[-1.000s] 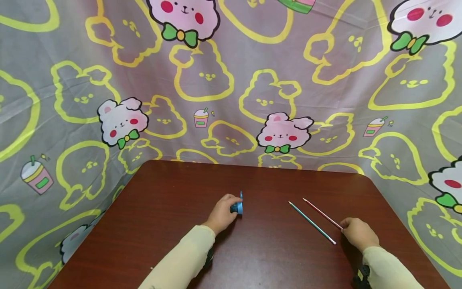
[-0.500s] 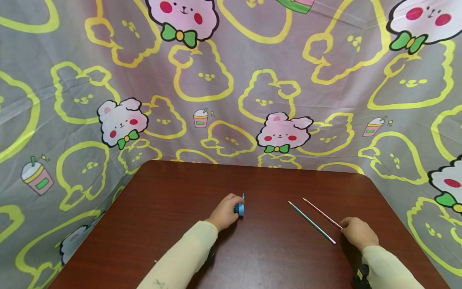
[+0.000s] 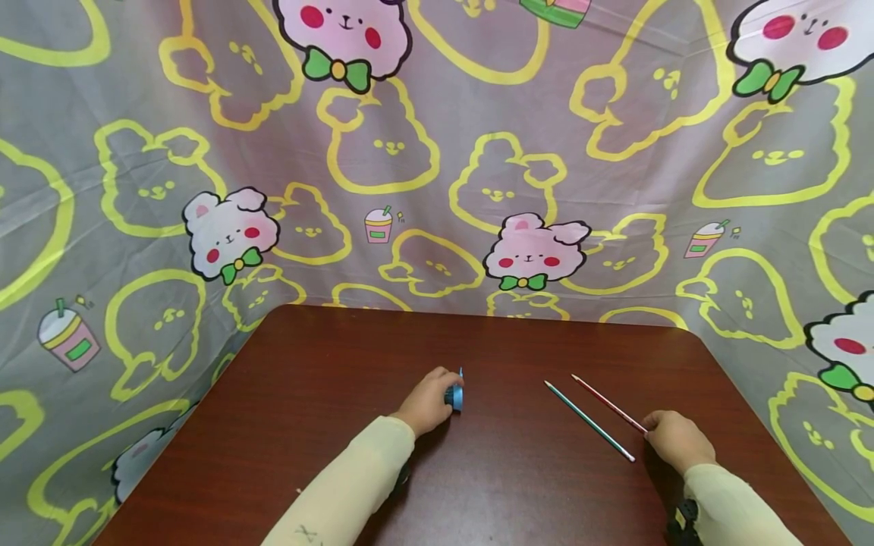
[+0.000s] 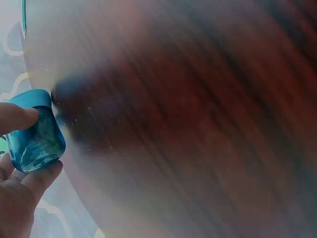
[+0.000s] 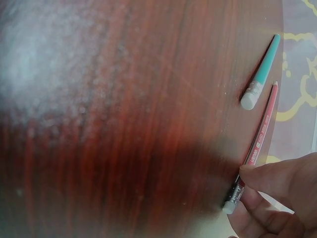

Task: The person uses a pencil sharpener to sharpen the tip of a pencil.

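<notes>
In the head view my left hand (image 3: 429, 400) holds a small blue container (image 3: 457, 398) on its side, its light-blue cap facing right. A thin light-blue piece sticks up from the cap. The left wrist view shows the container (image 4: 38, 136) is see-through, gripped between thumb and fingers, its contents blurred. My right hand (image 3: 680, 441) pinches a red pencil (image 3: 611, 406) near its white eraser end. In the right wrist view the thumb (image 5: 267, 174) lies against the red pencil's (image 5: 262, 131) side. A green pencil (image 3: 589, 421) lies beside it, untouched, its eraser end toward me.
The dark brown wooden table (image 3: 328, 364) has rounded far corners. A grey cloth (image 3: 437, 189) printed with yellow outlines and cartoon animals hangs behind it and along both sides. Between the container and the pencils runs bare tabletop.
My left hand has shifted slightly right and a little toward me with the blue container. The right hand and both pencils have stayed in place.
</notes>
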Demonstrator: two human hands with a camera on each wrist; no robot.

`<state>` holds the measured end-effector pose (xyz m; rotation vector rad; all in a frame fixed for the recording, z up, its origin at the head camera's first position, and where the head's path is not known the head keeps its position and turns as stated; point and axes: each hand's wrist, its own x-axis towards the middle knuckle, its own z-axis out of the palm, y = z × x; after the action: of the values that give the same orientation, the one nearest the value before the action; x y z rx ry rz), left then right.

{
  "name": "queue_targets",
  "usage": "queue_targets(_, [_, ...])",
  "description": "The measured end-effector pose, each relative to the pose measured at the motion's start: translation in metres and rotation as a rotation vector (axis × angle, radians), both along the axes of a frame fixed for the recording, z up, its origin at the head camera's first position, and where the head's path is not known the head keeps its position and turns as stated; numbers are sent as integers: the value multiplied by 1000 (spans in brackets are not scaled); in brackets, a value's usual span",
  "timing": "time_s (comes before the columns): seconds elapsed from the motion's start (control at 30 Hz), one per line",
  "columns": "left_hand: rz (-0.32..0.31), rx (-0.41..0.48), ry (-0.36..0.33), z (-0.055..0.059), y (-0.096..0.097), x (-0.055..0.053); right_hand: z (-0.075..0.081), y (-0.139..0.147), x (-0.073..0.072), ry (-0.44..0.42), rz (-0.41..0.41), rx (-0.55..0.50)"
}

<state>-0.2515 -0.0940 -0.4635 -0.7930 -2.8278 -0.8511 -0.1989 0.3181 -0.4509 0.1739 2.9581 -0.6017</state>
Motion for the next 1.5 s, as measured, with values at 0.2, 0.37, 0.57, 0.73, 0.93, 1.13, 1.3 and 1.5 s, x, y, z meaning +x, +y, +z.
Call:
queue_targets(0.2, [11,0,-31,0,1,0,0,0,0,0,0,2])
queue_targets(0.37, [20,7,-55,0,2,1,0,0,0,-1,-6,3])
queue_targets(0.57, [30,2,-92,-1,1,-2,2,-2,0,-7,-17,6])
queue_targets(0.73, [15,3,-85,-3,0,-4,1,-1,0,-13,-20,5])
queue_targets(0.93, [-3,21,-76,-4,-5,-4,0,-3,2,-8,-24,19])
queue_targets(1.13, [24,35,-95,3,-13,-3,5,-5,3,21,-8,22])
queue_targets(1.3, [31,38,-72,15,-23,-1,12,-7,2,68,10,36])
queue_targets(1.5, [90,46,3,33,-38,8,24,-18,3,143,58,9])
